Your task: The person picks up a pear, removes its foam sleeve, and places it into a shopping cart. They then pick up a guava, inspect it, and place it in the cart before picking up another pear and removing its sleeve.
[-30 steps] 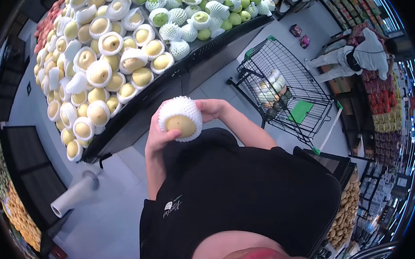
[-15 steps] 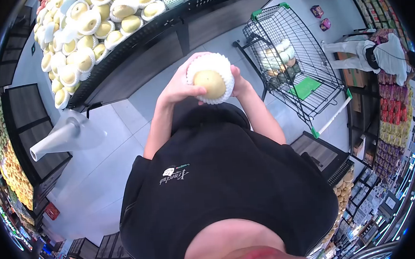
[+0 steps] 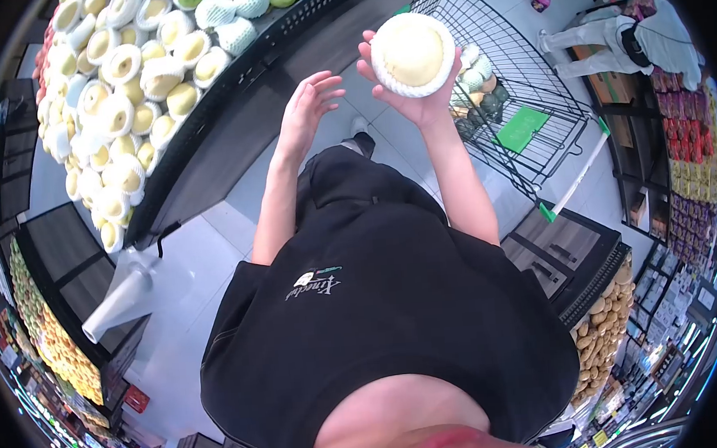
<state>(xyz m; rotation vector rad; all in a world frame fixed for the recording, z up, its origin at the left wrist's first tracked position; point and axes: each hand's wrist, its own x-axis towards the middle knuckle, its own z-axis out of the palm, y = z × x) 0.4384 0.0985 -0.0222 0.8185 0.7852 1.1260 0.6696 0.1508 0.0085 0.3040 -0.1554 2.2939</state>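
My right hand (image 3: 411,104) holds up a round yellow pear (image 3: 412,55) wrapped in a white foam net. Its fingers curve around the sides and bottom of the fruit. To the left, my left hand (image 3: 309,112) is apart from the pear, its fingers spread and holding nothing. Beyond the right hand stands a wire shopping cart (image 3: 531,90) with green corners. Netted fruit and dark green produce (image 3: 483,105) lie inside the cart, partly hidden by my hand and forearm.
A black-edged stand (image 3: 205,127) piled with netted pears (image 3: 126,115) rises at the front left. A roll of clear bags (image 3: 121,298) is at its near corner. A person in white (image 3: 659,41) bends by the right-hand shelves. Potatoes (image 3: 602,336) fill a stand at right.
Both hands were on the pear; my left hand has let go and opened. My right hand has carried the pear up and right, towards the cart. The view has turned slightly.
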